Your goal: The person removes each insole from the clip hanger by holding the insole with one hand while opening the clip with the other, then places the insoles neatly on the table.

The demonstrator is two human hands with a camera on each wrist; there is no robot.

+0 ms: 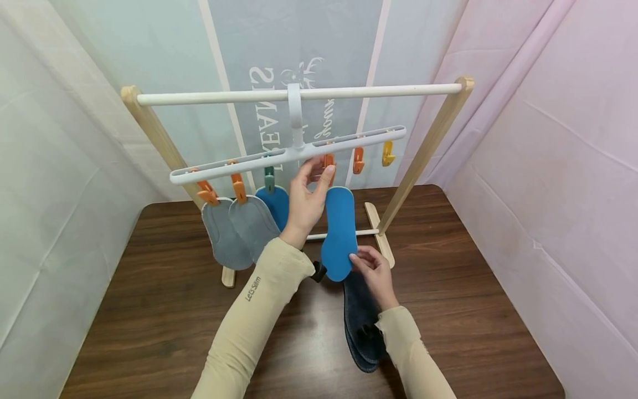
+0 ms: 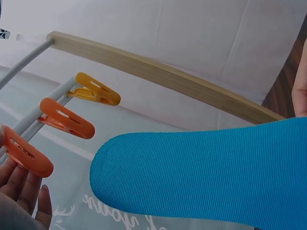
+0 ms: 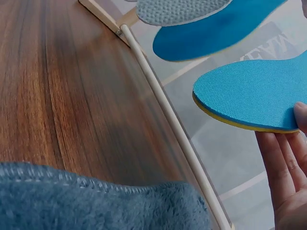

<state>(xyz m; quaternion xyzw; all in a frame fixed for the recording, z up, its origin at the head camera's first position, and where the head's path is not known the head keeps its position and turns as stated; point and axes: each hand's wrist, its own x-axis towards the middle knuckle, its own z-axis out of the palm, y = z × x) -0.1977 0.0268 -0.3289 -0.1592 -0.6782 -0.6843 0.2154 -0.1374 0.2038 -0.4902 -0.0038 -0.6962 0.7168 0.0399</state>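
My left hand (image 1: 306,202) holds an orange clip (image 2: 29,155) that hangs from the white hanger (image 1: 249,165). In the left wrist view its fingers lie beneath the clip. Below that clip is a blue insole (image 1: 340,233) with a yellow underside, apart from the clip in the left wrist view. My right hand (image 1: 374,271) pinches this insole by its lower right edge, thumb on the blue face. To the left, two grey insoles (image 1: 224,238) hang from orange clips (image 1: 239,189), and another blue insole (image 1: 275,205) from a green clip (image 1: 269,178).
Right of my left hand hang another orange clip (image 1: 358,160) and a yellow clip (image 1: 387,154). The hanger hooks over the white bar (image 1: 369,91) of a wooden stand (image 1: 423,160). Dark insoles (image 1: 360,316) lie stacked on the brown table (image 1: 468,321), partly under my right forearm.
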